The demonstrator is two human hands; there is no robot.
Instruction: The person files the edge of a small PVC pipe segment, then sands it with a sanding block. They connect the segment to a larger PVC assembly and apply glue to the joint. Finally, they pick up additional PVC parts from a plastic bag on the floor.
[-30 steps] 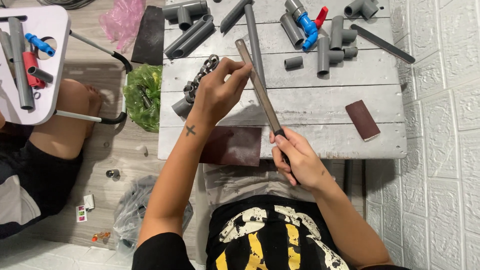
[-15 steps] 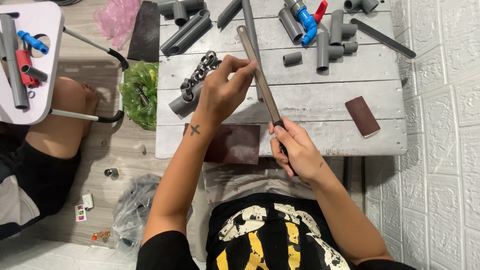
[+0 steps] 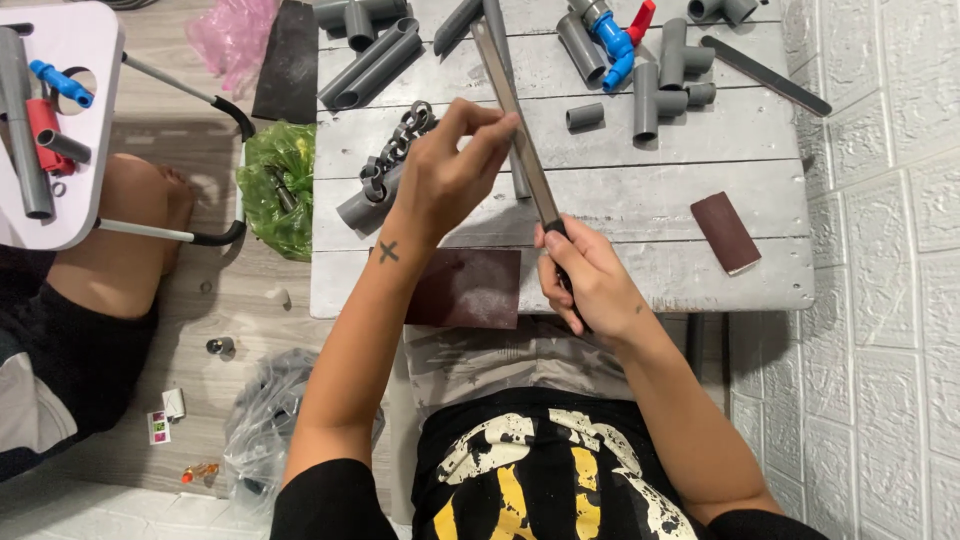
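Filing step in hand, by the look of it: left hand [image 3: 450,175] pinches something small at its fingertips against the file [image 3: 515,125]; the piece itself is hidden, cannot tell what it is. Right hand [image 3: 590,280], at 4 o'clock of the left, is wrapped tight round the file's dark handle. File is a long, flat, grey-brown metal bar, running from the right hand up toward 11 o'clock, above the grey plank table [image 3: 620,205], tip over the pipes [image 3: 370,65]. Next move likely calls for a steady stroke along the bar while the pinch holds firm. At 9 o'clock of the left hand lie grey rings [image 3: 395,150]; at 3 o'clock a brown sanding block [image 3: 727,232].
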